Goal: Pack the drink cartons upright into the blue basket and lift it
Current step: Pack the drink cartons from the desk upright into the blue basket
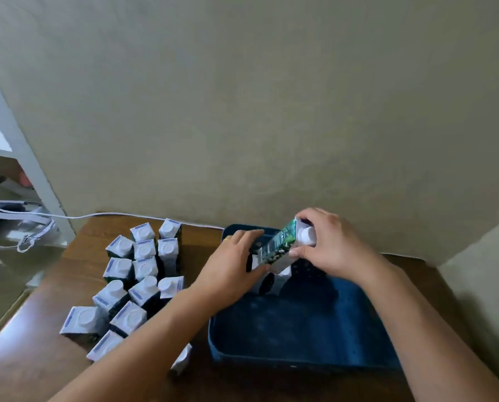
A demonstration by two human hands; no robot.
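Observation:
A blue basket (pixel 300 329) sits on the brown table at the right. Over its far left corner I hold a green and white drink carton (pixel 280 248), tilted, with its white cap pointing right. My right hand (pixel 329 242) grips the carton's top end near the cap. My left hand (pixel 236 262) grips its lower end. Below it, inside the basket, another carton (pixel 274 281) stands against the far wall, partly hidden by my left hand. Several more cartons (pixel 138 274) stand upright in a cluster on the table left of the basket.
A white cable (pixel 120 215) runs along the table's far edge by the beige wall. A grey shoe (pixel 13 224) and a white shelf frame (pixel 25 158) are at the far left. One carton (pixel 181 359) lies under my left forearm.

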